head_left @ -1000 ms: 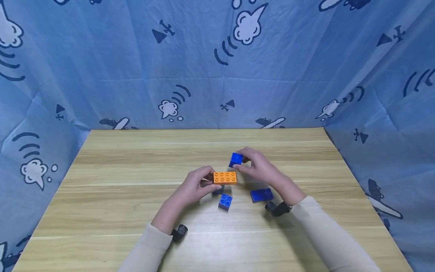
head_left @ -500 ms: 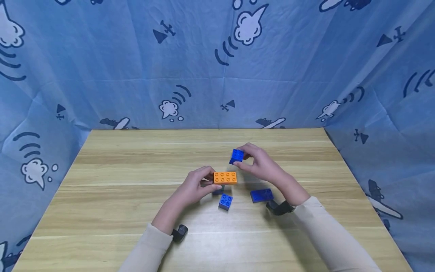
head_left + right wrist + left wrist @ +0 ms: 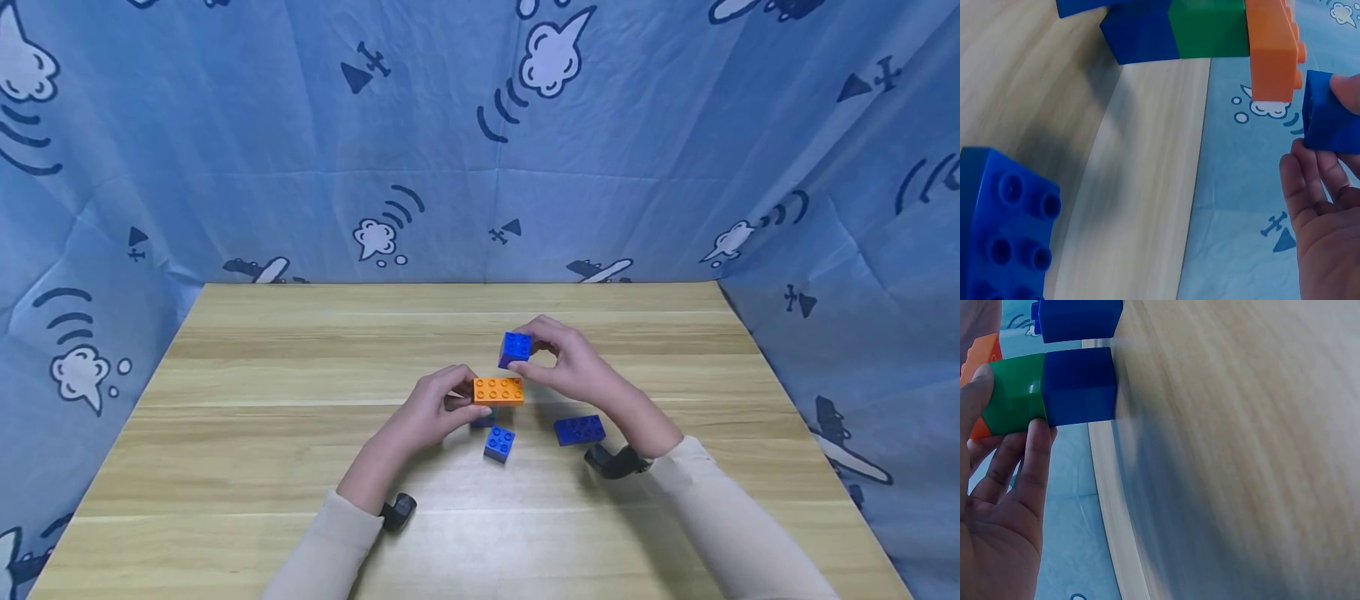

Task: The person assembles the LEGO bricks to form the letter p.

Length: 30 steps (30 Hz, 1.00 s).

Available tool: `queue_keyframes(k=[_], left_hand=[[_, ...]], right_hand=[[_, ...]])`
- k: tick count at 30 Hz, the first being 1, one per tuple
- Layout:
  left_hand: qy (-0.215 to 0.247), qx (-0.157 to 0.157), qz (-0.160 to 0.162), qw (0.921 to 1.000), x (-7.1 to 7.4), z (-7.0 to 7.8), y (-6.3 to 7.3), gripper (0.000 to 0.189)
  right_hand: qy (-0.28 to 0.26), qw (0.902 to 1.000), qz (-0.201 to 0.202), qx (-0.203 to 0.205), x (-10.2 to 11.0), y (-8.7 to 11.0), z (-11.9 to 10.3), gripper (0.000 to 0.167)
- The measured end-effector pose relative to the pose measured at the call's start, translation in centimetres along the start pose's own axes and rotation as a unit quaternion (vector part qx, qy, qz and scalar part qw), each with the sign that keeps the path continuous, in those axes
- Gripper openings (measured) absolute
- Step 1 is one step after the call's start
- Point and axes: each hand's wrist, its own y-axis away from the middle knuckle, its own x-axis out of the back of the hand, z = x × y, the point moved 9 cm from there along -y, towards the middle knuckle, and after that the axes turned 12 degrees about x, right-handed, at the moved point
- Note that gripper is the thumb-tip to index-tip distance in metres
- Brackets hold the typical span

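My left hand grips a stack of toy building bricks, its thumb and a fingertip on the green brick. An orange eight-stud brick tops the stack and juts out to the right. Under the green one, a blue brick forms the bottom, close to the tabletop. My right hand pinches a small blue four-stud brick between thumb and fingers, raised just beyond the orange brick. In the right wrist view, this blue brick is apart from the orange brick's studs.
On the wooden table, a loose blue four-stud brick lies right in front of the stack. A longer blue brick rests studs up below my right wrist. A blue patterned cloth hangs behind the table.
My right hand first went slightly away from me, then left with the small blue brick, which turned a little. The left hand and its stack stayed nearly still.
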Motion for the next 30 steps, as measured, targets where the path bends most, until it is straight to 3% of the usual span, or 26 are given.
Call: queue_keyframes(k=[17, 30], left_hand=[[0.003, -0.007, -0.001, 1.0, 0.1, 0.2, 0.0, 0.02], [0.005, -0.015, -0.002, 0.9999, 0.1, 0.2, 0.0, 0.02]], right_hand=[[-0.084, 0.9961, -0.021, 0.014, -2.7, 0.1, -0.5, 0.033], [-0.088, 0.9958, -0.024, 0.005, -3.3, 0.0, -0.6, 0.033]])
